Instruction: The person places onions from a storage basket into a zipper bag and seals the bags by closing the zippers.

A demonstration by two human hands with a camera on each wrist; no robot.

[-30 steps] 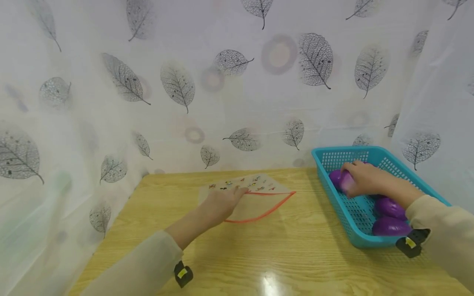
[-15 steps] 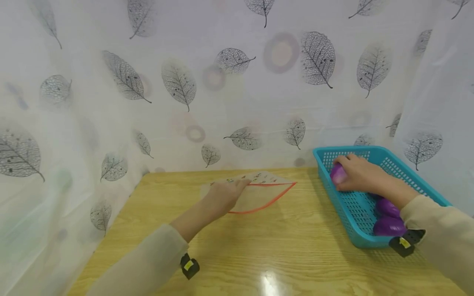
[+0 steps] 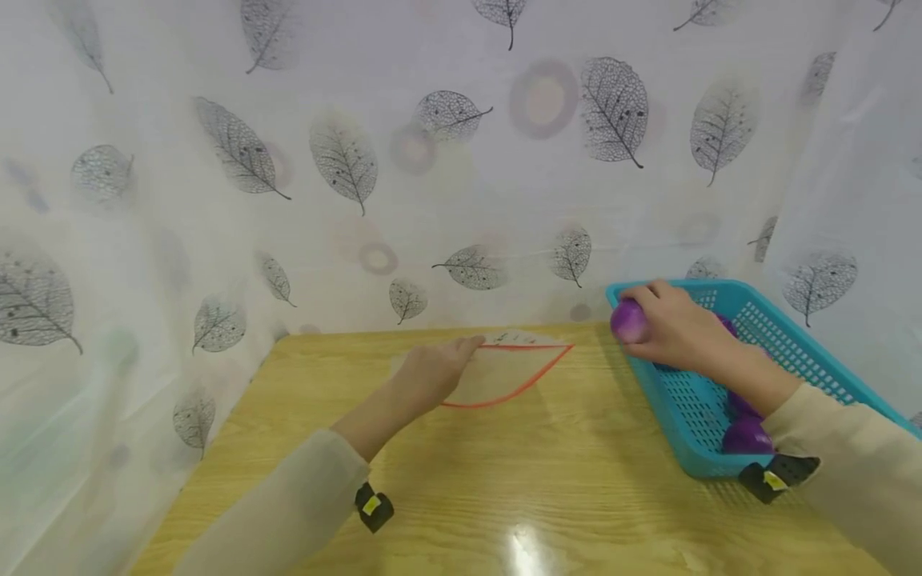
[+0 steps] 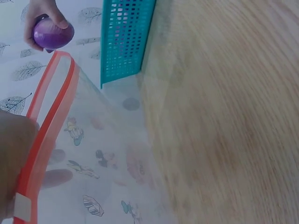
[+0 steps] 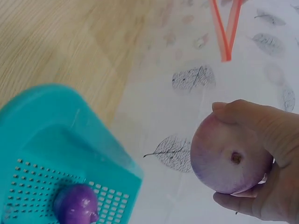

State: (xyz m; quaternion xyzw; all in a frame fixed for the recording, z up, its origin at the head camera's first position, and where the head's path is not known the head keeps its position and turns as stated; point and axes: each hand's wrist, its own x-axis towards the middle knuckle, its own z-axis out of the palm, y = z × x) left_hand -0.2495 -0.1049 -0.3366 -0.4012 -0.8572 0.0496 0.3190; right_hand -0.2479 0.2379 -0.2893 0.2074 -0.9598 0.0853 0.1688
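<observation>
At far L rim of turquoise perforated plastic basket (image 3: 680, 434), R hand (image 3: 677, 324) grips one smooth, round purple vegetable (image 3: 629, 322), thumb & fingers curled round it, spread approx. to its width. L hand (image 3: 432, 372) pinches edge of clear plastic bag w/ red trim & small printed figures (image 3: 504, 380); bag mouth gapes. Held veg. is apart from bag. Addt'l glossy purple vegetables (image 3: 747, 436) lie in basket, partly hidden by R arm. Light wood-grain table (image 3: 504, 472) below; white leaf-print sheet (image 3: 468, 200) behind.
</observation>
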